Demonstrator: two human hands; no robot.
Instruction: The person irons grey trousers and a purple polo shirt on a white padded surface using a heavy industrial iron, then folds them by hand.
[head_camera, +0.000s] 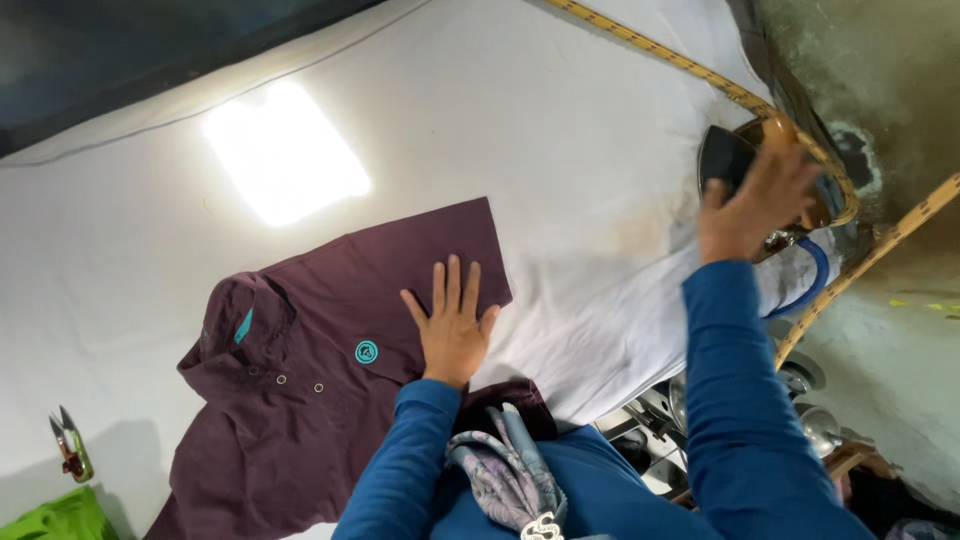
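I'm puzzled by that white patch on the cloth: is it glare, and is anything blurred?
Head view: a blown-out bright patch of light lies on the white table cover, washing out detail; the right hand on the iron looks slightly smeared; the left hand flat on the maroon shirt is sharp; the frame is tilted.

A white padded cloth (520, 120) covers the work table, lit by one bright rectangular patch of light (285, 150) – glare hides the weave there. Beyond the table's right edge lies a grey-green concrete floor (900, 330), stained and worn, while a dark strip (120, 50) runs along the far upper left side.
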